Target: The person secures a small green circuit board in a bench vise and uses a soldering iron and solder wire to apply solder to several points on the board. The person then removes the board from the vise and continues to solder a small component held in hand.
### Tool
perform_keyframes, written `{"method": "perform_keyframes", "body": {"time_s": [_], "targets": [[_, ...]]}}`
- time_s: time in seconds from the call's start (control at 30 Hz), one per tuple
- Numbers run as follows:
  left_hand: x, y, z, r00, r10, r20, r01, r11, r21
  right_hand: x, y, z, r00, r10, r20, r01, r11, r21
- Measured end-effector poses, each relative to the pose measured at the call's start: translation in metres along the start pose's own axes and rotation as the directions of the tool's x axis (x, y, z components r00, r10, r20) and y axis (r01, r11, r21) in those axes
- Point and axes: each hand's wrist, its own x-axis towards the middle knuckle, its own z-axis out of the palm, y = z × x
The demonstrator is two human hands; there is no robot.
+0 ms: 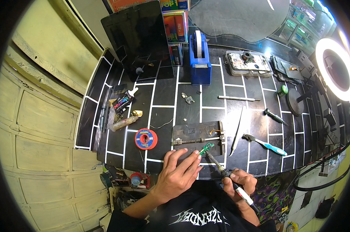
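My left hand (178,172) reaches over the near edge of a dark, spring-loaded circuit board holder (190,129). Its fingertips hold the left end of a small green circuit board (209,147) at the holder's near side. The thumb is hidden. In my right hand (241,181) is a soldering iron (219,165), gripped like a pen, its tip at or very near the green board; contact cannot be made out. A red spool of solder wire (146,139) lies left of the holder, a thin strand trailing from it.
Right of the holder lie metal tweezers (237,133), a toothbrush (265,144), a screwdriver (275,116) and a silver pen-like tool (238,98). A blue tape dispenser (200,65) and an opened phone (249,63) stand farther back. A lit ring lamp (320,69) rises at right.
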Motion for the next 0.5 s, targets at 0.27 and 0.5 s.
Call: {"method": "perform_keyframes", "body": {"time_s": [0.27,0.5], "targets": [[-0.0003,-0.0006,0.0009,1.0,0.005,0.002,-0.005,1.0,0.001,-0.0024,0.0001,-0.0001,1.0,0.03,0.0,-0.03,0.999,0.019],[0.0,-0.0003,0.0004,1.0,0.005,0.001,-0.005,1.0,0.001,-0.0055,0.0026,-0.0007,0.999,0.036,0.001,-0.036,0.999,0.04]]}}
